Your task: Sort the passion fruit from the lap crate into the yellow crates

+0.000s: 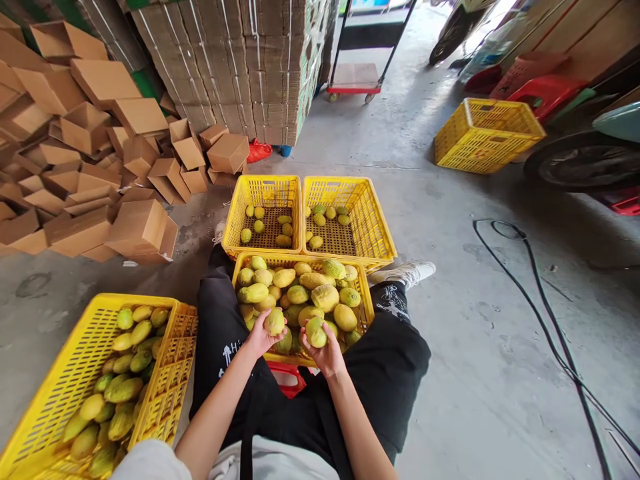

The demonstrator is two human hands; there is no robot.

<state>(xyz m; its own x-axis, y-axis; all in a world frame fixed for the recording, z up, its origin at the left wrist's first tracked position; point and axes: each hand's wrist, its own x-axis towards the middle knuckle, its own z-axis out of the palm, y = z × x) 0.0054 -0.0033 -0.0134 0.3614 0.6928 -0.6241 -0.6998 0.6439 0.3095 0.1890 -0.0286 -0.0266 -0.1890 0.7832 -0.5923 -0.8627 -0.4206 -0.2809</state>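
Grey concrete floor (465, 280), with open brown cardboard boxes (137, 227) piled at left.
Head view: the left hand (261, 339) has its fingers wrapped around an oval yellow-green fruit (275, 322); the right hand (330, 355) grasps a rounder greenish-yellow fruit (316, 332) likewise. Both fruits are above a rectangular yellow plastic crate (368, 303) heaped with more, between black-trousered legs (385, 360).

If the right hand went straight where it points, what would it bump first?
The right hand, holding a greenish fruit, would probably bump the yellow fruit just ahead in the crate, though depth is unclear.
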